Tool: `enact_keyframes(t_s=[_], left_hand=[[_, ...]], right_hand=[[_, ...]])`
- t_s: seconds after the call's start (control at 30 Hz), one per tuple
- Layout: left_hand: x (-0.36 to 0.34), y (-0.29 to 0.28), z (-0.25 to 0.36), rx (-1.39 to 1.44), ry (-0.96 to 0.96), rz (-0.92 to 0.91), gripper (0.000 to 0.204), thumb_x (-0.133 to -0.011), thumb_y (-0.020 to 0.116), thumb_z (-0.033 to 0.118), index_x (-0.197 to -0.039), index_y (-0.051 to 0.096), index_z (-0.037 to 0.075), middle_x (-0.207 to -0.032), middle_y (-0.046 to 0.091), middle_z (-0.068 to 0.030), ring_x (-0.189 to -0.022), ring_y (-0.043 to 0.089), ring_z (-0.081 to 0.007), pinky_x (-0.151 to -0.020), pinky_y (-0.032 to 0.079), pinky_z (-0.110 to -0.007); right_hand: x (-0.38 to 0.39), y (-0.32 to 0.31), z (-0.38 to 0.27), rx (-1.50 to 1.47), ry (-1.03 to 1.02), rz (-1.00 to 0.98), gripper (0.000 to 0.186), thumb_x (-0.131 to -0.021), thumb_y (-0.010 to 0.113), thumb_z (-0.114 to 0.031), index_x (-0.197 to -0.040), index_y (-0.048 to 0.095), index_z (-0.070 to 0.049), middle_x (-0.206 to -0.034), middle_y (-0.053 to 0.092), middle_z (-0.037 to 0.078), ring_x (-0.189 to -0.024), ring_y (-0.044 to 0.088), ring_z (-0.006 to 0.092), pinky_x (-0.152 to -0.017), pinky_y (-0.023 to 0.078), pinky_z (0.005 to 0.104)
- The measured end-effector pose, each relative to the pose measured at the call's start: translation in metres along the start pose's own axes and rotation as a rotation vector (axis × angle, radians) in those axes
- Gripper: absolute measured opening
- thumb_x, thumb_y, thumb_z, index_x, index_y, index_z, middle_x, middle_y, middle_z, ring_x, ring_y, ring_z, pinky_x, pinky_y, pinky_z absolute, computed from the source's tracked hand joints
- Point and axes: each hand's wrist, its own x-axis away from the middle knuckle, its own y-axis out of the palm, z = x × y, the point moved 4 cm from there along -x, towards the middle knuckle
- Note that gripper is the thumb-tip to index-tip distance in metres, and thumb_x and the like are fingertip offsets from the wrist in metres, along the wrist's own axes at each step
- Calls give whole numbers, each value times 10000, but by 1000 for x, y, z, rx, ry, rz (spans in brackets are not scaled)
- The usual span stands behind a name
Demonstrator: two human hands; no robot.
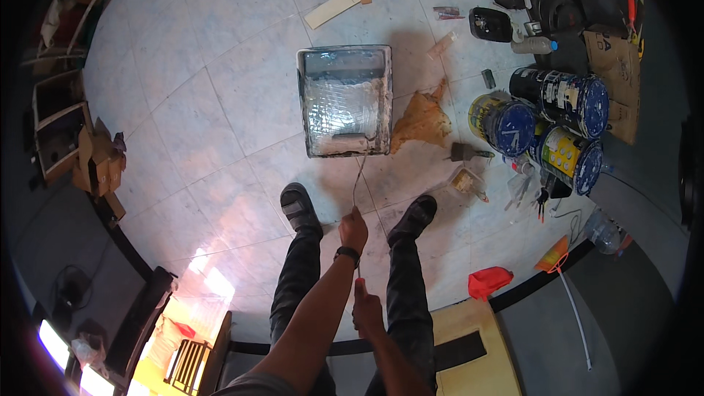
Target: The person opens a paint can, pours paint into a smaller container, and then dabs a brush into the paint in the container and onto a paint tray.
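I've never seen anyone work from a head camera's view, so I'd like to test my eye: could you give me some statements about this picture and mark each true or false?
1. The left hand and the right hand both grip the pole. True.
2. The watch is on the right wrist. False: it is on the left wrist.
3. The roller lies in the tray. True.
4. The buckets are to the left of the tray. False: they are to its right.
5. A brown sheet lies to the right of the tray. True.
6. The person is barefoot. False: both feet are in dark footwear.
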Motion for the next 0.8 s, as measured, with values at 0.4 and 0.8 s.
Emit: enact_keyframes(t_s=[0.4, 0.8], left_hand=[[-124, 12, 12, 37, -89, 20, 652, -1061, 428, 480, -781, 704, -40, -843, 677, -328, -908, 646, -541, -807, 478, -586], [-24, 14, -9, 216, -184, -117, 666, -1052, 420, 493, -800, 664, -74, -815, 624, -353, -898, 617, -559, -784, 454, -570]], right_hand=[[-99, 41, -64, -47, -48, -96, 860, -944, 428, -799, -634, 546, -6, -504, 533, 69, -404, 570, 224, -394, 458, 379], [-8, -1, -9, 90, -69, 35, 931, -971, 365, -788, -585, 580, 31, -492, 562, 161, -429, 618, 296, -418, 487, 427]])
